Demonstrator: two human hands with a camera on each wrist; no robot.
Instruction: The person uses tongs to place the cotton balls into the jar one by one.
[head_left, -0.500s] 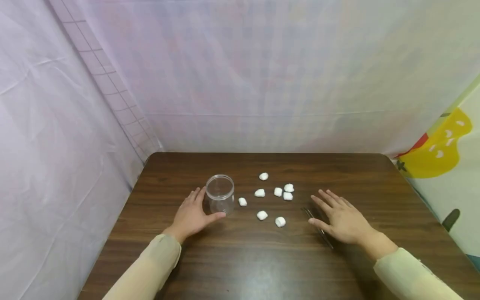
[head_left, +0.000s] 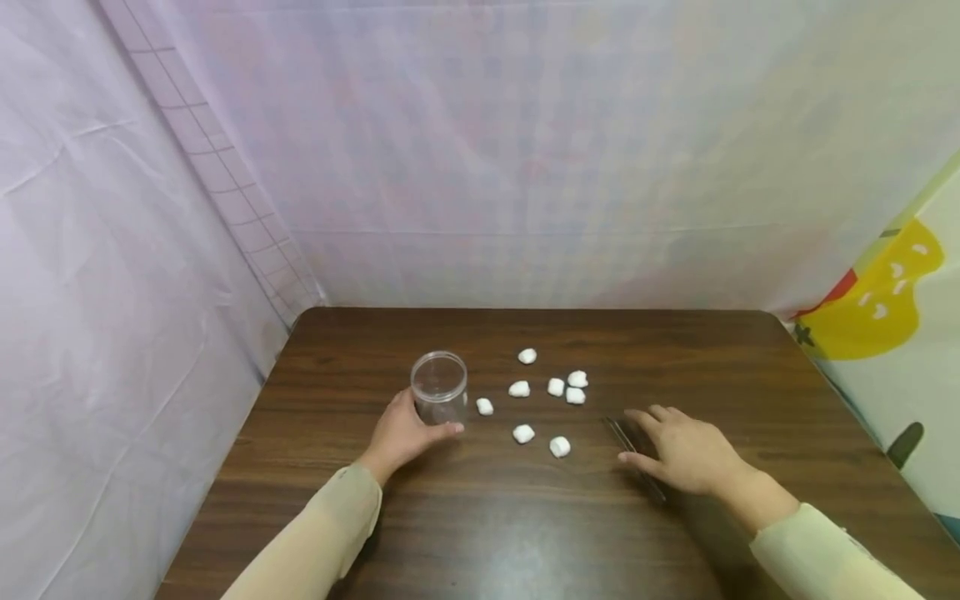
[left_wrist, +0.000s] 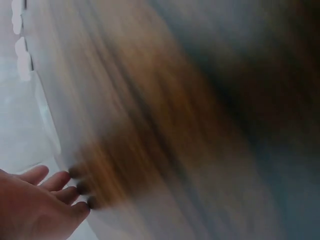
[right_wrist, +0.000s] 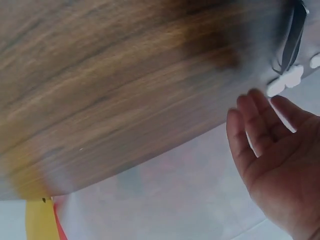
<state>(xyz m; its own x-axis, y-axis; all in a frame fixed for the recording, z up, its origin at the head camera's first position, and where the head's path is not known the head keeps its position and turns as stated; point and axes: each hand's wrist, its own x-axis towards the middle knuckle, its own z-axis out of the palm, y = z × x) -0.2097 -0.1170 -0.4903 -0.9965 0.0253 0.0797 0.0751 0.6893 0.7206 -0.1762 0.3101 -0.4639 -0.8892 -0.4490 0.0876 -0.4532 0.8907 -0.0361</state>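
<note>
A clear, lidless plastic jar (head_left: pixel 440 392) stands upright on the table. My left hand (head_left: pixel 401 433) grips it from the left, thumb across the near side and the other fingers partly hidden behind it. In the left wrist view the left hand (left_wrist: pixel 42 205) shows its fingers bent. My right hand (head_left: pixel 686 450) hovers over dark metal tweezers (head_left: pixel 626 439), thumb on their left and fingers on their right. The right wrist view shows that hand (right_wrist: pixel 280 155) with fingers loosely bent, apart from the tweezers (right_wrist: pixel 294 40).
Several white cotton balls (head_left: pixel 519 389) lie scattered on the brown wooden table (head_left: pixel 487 517) between the jar and the tweezers. A pale curtain (head_left: pixel 525 167) hangs behind the table's far edge.
My left hand has closed in around the jar, its fingers moving round behind it. My right hand has lowered toward the tweezers, its fingers bending more.
</note>
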